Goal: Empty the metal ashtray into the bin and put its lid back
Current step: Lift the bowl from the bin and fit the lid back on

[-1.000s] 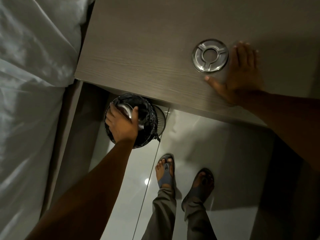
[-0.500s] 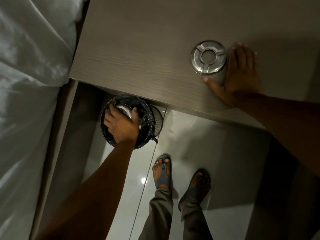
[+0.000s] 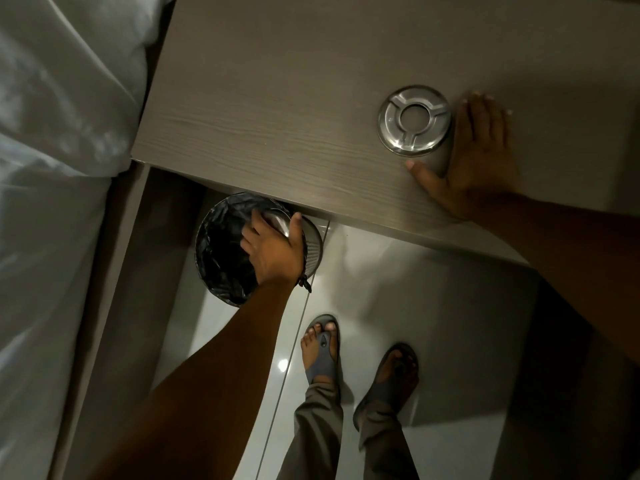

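Left hand (image 3: 273,251) grips the metal ashtray bowl (image 3: 277,221), fingers curled round it, tilted over the mouth of the black-lined mesh bin (image 3: 221,251) on the floor. Right hand (image 3: 474,157) rests flat, fingers spread, on the worktop (image 3: 277,98), just beside the ashtray lid (image 3: 414,120).

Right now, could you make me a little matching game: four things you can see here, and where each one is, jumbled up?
Things:
1. ashtray lid
2. ashtray bowl
3. bin
4. right hand

Places:
a. on the floor, half under the desk edge, black liner inside
b. flat on the desk, beside the lid
c. on the desktop, ring with a hole in the middle
d. held in the left hand over the bin

Pairs: 1-c, 2-d, 3-a, 4-b
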Demonstrator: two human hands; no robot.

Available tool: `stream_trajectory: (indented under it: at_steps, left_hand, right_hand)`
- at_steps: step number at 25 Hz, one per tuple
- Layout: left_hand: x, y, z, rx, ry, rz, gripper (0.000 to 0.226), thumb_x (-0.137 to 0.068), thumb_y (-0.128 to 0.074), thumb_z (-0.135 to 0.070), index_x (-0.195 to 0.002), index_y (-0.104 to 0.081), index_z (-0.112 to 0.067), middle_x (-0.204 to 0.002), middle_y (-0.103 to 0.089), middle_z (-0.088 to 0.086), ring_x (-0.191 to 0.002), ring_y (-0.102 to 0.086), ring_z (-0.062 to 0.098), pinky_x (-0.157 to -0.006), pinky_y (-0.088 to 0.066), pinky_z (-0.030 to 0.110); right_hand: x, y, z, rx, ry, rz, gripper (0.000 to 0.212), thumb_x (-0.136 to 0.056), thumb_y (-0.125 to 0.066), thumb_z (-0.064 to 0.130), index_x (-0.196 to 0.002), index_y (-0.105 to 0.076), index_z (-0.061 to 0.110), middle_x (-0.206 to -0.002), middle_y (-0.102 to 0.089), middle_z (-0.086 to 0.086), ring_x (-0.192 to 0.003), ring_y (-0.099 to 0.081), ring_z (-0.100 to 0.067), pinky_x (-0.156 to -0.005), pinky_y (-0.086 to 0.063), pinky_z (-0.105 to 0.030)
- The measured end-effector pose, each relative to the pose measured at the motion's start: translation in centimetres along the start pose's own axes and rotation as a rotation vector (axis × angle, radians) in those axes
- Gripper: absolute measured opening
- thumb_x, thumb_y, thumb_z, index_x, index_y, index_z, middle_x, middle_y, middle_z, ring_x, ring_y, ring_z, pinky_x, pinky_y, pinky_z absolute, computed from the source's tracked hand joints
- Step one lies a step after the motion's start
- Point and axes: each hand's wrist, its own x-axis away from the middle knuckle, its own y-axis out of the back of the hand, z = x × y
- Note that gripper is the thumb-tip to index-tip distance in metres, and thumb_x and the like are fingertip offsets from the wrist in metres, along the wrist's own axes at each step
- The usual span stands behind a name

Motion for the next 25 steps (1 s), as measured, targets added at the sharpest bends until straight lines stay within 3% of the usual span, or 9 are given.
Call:
stream_trajectory:
  at_steps: [4,6,8,10,12,14,18,22,25]
  left_hand:
    - [0.7,3.3,-0.3,0.227,0.007,-0.163,0.085,-0.093,-0.055,-0.062,-0.154,-0.027,-0.010,-0.157,-0.033,0.019,-0.145,-0.030,0.035,-0.115,-0.027,0.040]
    - [1.6,5.6,-0.9,0.537,0.115,-0.147,0.076,-0.094,-0.053,-0.060,-0.151,-0.037,-0.014,-0.154,-0.043,0.016,-0.141,-0.042,0.032,-0.116,-0.038,0.049]
    - [2.1,8.4,-2.1,0.963,0.209,-0.104,0.074,-0.087,-0.056,-0.061,-0.142,-0.049,-0.011,-0.142,-0.054,0.020,-0.129,-0.055,0.036,-0.100,-0.053,0.053]
    - [1.8,11.0,-3.9,1.365,0.164,0.111,0.077,-0.081,-0.057,-0.065,-0.132,-0.058,-0.007,-0.128,-0.063,0.019,-0.119,-0.063,0.037,-0.085,-0.058,0.049]
    - [0.6,11.9,-7.0,1.606,0.073,0.472,0.074,-0.089,-0.048,-0.068,-0.126,-0.061,-0.005,-0.121,-0.064,0.020,-0.113,-0.063,0.038,-0.084,-0.057,0.046]
    - [-0.6,10.8,-10.9,1.626,0.139,0.769,0.082,-0.093,-0.036,-0.071,-0.130,-0.056,-0.001,-0.124,-0.061,0.023,-0.112,-0.061,0.038,-0.082,-0.059,0.044]
    - [-2.5,6.5,-16.9,1.477,0.415,1.097,0.090,-0.091,-0.035,-0.074,-0.137,-0.051,0.001,-0.129,-0.058,0.024,-0.111,-0.062,0.038,-0.077,-0.059,0.041]
    - [-4.3,4.6,-17.7,1.542,0.481,1.251,0.091,-0.088,-0.044,-0.073,-0.132,-0.057,0.005,-0.128,-0.061,0.026,-0.116,-0.060,0.041,-0.082,-0.059,0.044]
    - [-4.7,4.0,-17.6,1.556,0.461,1.315,0.092,-0.088,-0.043,-0.074,-0.132,-0.058,0.005,-0.129,-0.061,0.026,-0.117,-0.060,0.041,-0.085,-0.058,0.044]
  right_hand:
    - [-0.1,-0.1,-0.3,0.000,-0.005,0.008,0.113,-0.080,-0.038,0.080,-0.152,-0.020,-0.005,-0.161,-0.019,-0.029,-0.151,-0.012,-0.043,-0.124,-0.006,-0.054]
    - [-0.1,0.0,-0.2,-0.008,-0.007,0.017,0.115,-0.077,-0.041,0.081,-0.152,-0.021,-0.005,-0.160,-0.021,-0.029,-0.150,-0.015,-0.043,-0.124,-0.008,-0.054]
    - [-0.4,0.2,-0.1,-0.019,-0.033,0.039,0.119,-0.070,-0.046,0.082,-0.150,-0.024,-0.004,-0.158,-0.025,-0.028,-0.147,-0.019,-0.045,-0.123,-0.011,-0.055]
    - [-0.8,1.2,0.1,-0.073,-0.069,0.096,0.127,-0.057,-0.052,0.083,-0.149,-0.026,-0.002,-0.155,-0.029,-0.024,-0.144,-0.025,-0.044,-0.122,-0.016,-0.053]
    - [-1.2,2.6,0.0,-0.169,-0.093,0.158,0.133,-0.048,-0.063,0.077,-0.151,-0.021,0.003,-0.156,-0.027,-0.019,-0.144,-0.024,-0.040,-0.122,-0.019,-0.048]
    - [-1.4,3.8,0.1,-0.260,-0.062,0.215,0.136,-0.046,-0.074,0.068,-0.154,-0.017,0.010,-0.159,-0.024,-0.014,-0.146,-0.022,-0.033,-0.119,-0.023,-0.041]
    - [-3.8,5.8,1.9,-0.265,0.075,0.255,0.129,-0.051,-0.088,0.054,-0.154,-0.021,0.014,-0.160,-0.028,-0.010,-0.146,-0.027,-0.027,-0.115,-0.031,-0.038]
    - [-6.5,6.6,3.8,-0.127,0.221,0.322,0.125,-0.056,-0.085,0.057,-0.155,-0.024,0.010,-0.158,-0.031,-0.015,-0.142,-0.030,-0.034,-0.114,-0.033,-0.044]
    - [-6.6,6.5,4.1,-0.061,0.245,0.376,0.111,-0.058,-0.083,0.057,-0.149,-0.037,0.016,-0.147,-0.042,-0.013,-0.133,-0.039,-0.035,-0.107,-0.039,-0.045]
